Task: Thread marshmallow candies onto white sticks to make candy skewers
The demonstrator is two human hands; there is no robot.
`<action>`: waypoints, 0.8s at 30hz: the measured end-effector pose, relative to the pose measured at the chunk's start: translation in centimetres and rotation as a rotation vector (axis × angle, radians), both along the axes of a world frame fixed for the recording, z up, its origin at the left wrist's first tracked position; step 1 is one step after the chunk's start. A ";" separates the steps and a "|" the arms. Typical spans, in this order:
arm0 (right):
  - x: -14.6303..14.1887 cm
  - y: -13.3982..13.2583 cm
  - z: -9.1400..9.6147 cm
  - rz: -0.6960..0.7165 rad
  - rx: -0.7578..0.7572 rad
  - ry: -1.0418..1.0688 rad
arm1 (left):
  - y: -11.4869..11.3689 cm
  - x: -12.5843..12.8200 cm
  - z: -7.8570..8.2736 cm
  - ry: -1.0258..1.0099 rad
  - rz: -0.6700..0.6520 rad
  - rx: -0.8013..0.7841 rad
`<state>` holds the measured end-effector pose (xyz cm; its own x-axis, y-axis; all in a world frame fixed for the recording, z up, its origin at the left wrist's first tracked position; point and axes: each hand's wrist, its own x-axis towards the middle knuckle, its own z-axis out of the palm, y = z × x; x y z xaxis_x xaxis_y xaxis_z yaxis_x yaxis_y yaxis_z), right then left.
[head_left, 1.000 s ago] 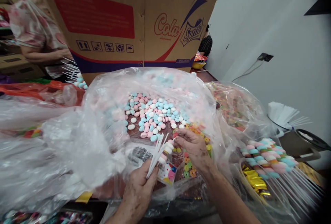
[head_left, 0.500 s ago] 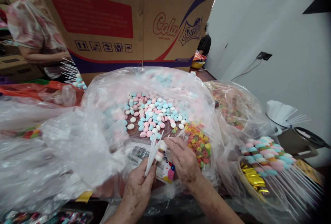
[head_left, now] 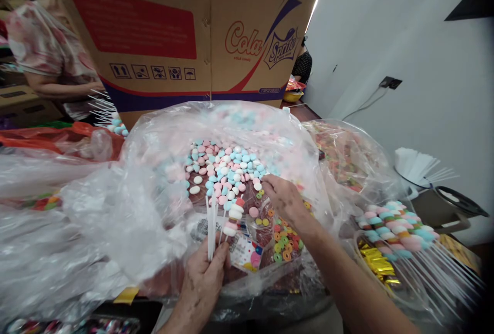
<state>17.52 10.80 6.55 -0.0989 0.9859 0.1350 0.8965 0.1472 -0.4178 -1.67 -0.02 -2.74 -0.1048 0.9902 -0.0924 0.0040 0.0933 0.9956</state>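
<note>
Gripping a small bundle of white sticks [head_left: 211, 226] upright, the left hand [head_left: 203, 277] is fisted tight around their lower ends near the bottom edge of the view. One of those sticks is a half-filled skewer [head_left: 233, 215], with a few white and pink sweets and a red one on top threaded on. The right hand [head_left: 284, 197] is out over the big clear plastic bag [head_left: 127, 210], fingers curled down at the edge of the heap of pastel candies [head_left: 224, 169] (pink, blue, white). Honestly can't tell if it's pinched one or is just resting there, since the fingertips are hidden. Just under that wrist there's a patch of colourful ring candies [head_left: 283, 245]. Behind the bag stands a cardboard box [head_left: 165, 25] printed Cola Sprite. Off to the right, finished candy skewers [head_left: 397, 226] lie in a pile above some gold foil [head_left: 376, 267], well apart from both hands. Another person [head_left: 46, 51] in a floral top is at the far left.
</note>
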 end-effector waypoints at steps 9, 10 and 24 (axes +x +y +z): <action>-1.2 2.6 -2.2 0.059 -0.047 -0.334 | 0.1 -0.4 -1.1 -0.112 -0.066 -0.064; -1.1 2.3 -2.3 0.077 -0.037 -0.309 | 0.0 -0.4 -1.0 -0.113 -0.066 -0.064; 0.0 -1.8 -4.5 0.411 0.164 -0.170 | 0.0 -0.2 0.0 -0.098 -0.066 -0.072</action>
